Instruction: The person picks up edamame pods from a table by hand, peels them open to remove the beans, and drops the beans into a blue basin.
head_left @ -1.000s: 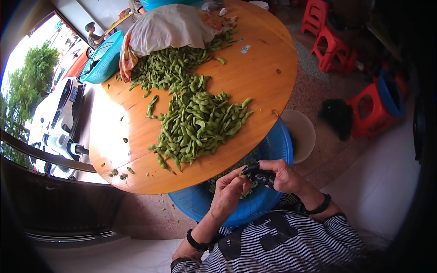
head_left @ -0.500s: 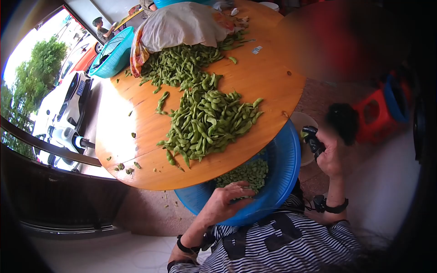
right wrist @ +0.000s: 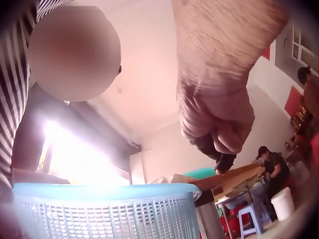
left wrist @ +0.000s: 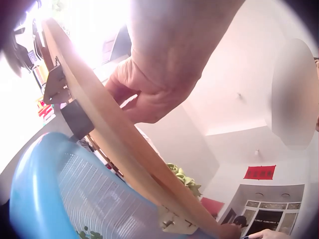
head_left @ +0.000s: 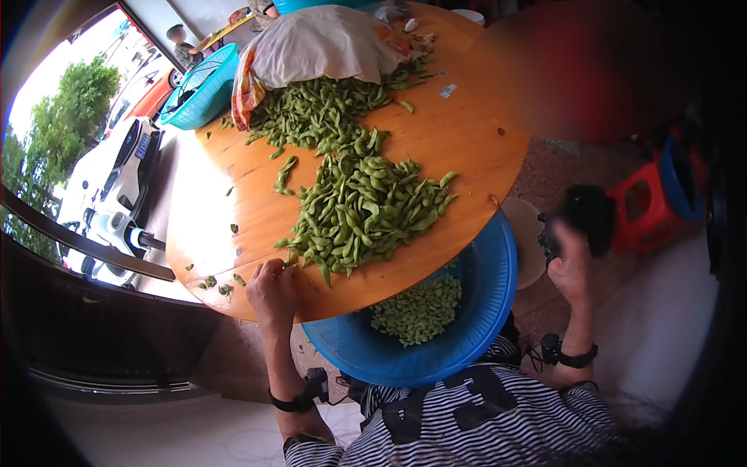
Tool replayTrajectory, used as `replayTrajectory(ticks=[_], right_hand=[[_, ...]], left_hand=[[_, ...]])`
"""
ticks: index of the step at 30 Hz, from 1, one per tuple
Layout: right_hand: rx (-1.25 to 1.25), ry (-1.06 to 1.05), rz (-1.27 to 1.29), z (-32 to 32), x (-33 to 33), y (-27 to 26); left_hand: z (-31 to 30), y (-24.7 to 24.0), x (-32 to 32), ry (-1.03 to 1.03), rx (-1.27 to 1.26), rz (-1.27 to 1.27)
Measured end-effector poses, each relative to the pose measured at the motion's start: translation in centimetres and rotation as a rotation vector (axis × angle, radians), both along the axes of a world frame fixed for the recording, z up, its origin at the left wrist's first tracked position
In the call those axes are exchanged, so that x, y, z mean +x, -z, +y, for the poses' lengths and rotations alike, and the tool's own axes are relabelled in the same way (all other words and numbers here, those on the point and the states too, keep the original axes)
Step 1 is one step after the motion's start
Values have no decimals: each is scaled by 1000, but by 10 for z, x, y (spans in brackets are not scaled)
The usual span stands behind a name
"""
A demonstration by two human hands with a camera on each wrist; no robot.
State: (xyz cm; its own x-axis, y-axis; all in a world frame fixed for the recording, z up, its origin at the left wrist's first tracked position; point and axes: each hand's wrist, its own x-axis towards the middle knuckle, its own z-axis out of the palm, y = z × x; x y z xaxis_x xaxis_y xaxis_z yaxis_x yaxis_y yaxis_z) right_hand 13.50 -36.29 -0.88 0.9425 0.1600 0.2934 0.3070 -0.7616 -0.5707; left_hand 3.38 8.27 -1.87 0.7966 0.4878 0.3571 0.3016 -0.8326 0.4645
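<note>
The left hand (head_left: 272,292) is reaching over the near edge of the round table (head_left: 467,148) to the tip of the pod pile (head_left: 366,210), its fingers curling onto the wood (whether they are already pinching a pod, I cannot tell). The right hand (head_left: 572,268) is clenching a black tool (head_left: 549,237) out beyond the blue basket (head_left: 482,311). Judging from this, taking one pod by its end from the loose fringe is working better than raking, since strays are likely rolling off past the basket.

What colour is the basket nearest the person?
The basket is bright blue, clearest in the head view.
</note>
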Motion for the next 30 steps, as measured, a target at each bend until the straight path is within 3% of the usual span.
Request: replayTrajectory(ticks=[4,8,10,12,14,21,23,24,26,30], right_hand=[[105,-97,44,14,-6,0],[591,-443,361,49,-24,-4],[644,-573,458,66,-33,8],[698,-725,482,86,-40,-1],[693,-722,513,98,-44,-1],[724,-686,700,96,-48,-12],[760,-615,908,95,-47,-14],[762,-616,907,95,-47,-13],[963,-637,1065,93,-46,-8],[1104,-744,1102,91,-42,7]], left_hand=[[12,2,-4,-25,207,-31],[-45,-24,-10,-132,123,-73],[-77,-28,-21,112,-447,-145],[-123,-32,-23,445,-1244,-169],[-153,-20,-22,577,-1487,-11],[-168,-1,-11,547,-1501,-22],[-174,7,-14,470,-1229,-26],[-174,13,-15,470,-1226,-25],[-173,21,-15,485,-754,-192],[-179,17,-11,452,-733,-250]])
